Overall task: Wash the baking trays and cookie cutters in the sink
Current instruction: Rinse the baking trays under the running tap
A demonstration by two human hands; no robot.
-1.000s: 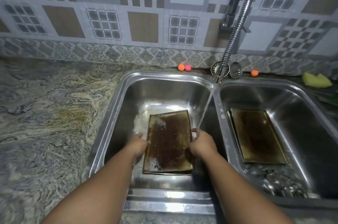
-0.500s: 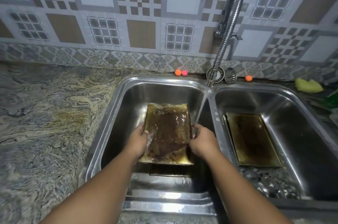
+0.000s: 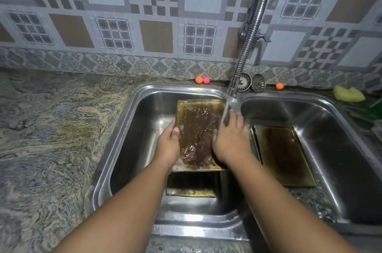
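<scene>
A browned, wet baking tray (image 3: pixel 196 128) is tilted up over the left sink basin (image 3: pixel 132 149) with tap water running onto it. My left hand (image 3: pixel 168 145) grips its left edge, thumb on the face. My right hand (image 3: pixel 231 139) lies with fingers spread flat on the tray's right side, under the water stream. A second tray (image 3: pixel 192 187) lies on the basin floor beneath. A third browned tray (image 3: pixel 283 155) rests flat in the right basin (image 3: pixel 341 139), with a heap of small metal cookie cutters (image 3: pixel 316 203) at its near end.
A flexible steel tap (image 3: pixel 250 35) hangs over the divider, running. Two drain strainers (image 3: pixel 252 82), small orange and pink balls (image 3: pixel 202 80) and a yellow sponge (image 3: pixel 348 93) sit on the back ledge. Granite counter (image 3: pixel 51 128) spreads to the left.
The tray was lifted off the lower tray and raised toward the tap. My right hand let go of its right edge and now lies flat on the tray under the water.
</scene>
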